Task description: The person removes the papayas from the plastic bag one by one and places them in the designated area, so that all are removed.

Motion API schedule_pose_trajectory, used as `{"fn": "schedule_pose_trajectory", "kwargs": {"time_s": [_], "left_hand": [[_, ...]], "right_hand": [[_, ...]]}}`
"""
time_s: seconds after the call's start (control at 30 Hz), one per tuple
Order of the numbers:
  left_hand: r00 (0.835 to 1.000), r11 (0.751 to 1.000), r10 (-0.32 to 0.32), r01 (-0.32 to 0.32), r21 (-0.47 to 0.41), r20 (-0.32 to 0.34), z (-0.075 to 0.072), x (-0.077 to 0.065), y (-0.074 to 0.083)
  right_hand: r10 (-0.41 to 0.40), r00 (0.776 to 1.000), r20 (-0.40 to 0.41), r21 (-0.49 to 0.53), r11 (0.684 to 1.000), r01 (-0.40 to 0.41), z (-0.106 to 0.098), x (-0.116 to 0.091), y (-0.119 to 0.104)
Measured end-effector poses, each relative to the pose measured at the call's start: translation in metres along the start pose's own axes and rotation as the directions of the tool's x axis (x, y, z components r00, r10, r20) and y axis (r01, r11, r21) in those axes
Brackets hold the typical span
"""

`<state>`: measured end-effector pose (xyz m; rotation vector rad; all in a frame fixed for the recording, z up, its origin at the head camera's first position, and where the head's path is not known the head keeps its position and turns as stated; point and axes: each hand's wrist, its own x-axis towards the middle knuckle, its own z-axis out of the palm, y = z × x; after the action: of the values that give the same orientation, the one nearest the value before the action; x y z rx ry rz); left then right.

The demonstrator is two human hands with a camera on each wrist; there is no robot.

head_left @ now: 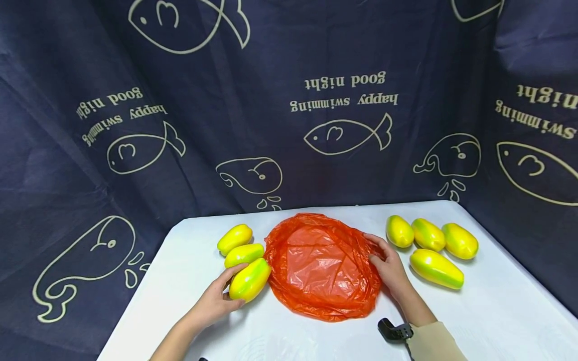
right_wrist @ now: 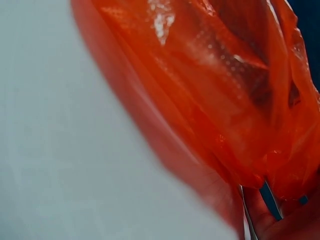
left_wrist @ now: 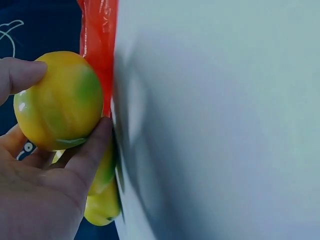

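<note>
My left hand (head_left: 215, 301) grips a yellow-green papaya (head_left: 250, 281), thumb on its near side and fingers round the far side. The same papaya (left_wrist: 60, 100) shows end-on in the left wrist view, raised over the table beside the bag. An orange-red plastic bag (head_left: 320, 260) lies spread in the middle with its mouth up and its rim rolled into a rough ring. At the bag's right rim, my right hand (head_left: 392, 268) pinches the thin plastic between thumb and fingers. In the right wrist view the bag (right_wrist: 210, 100) partly covers those fingers.
Two more papayas, one farther (head_left: 235, 239) and one nearer (head_left: 244, 255), lie left of the bag. Several others (head_left: 436, 268) sit together on the right. The white table (head_left: 289, 341) ends at a dark blue curtain (head_left: 271, 120) behind and at the sides.
</note>
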<state>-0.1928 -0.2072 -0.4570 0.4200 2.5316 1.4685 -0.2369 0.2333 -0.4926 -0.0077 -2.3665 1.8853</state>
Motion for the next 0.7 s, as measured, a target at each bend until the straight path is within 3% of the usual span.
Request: {"fn": "schedule_pose_trajectory", "kwargs": {"time_s": [0.7], "left_hand": [[0.992,0.993,-0.120,0.121,0.012,-0.026,0.0008,-0.0022,-0.0063]], "right_hand": [[0.006,1.000,-0.011,-0.030,1.000,-0.006,0.0004,0.0004,-0.0004]]}}
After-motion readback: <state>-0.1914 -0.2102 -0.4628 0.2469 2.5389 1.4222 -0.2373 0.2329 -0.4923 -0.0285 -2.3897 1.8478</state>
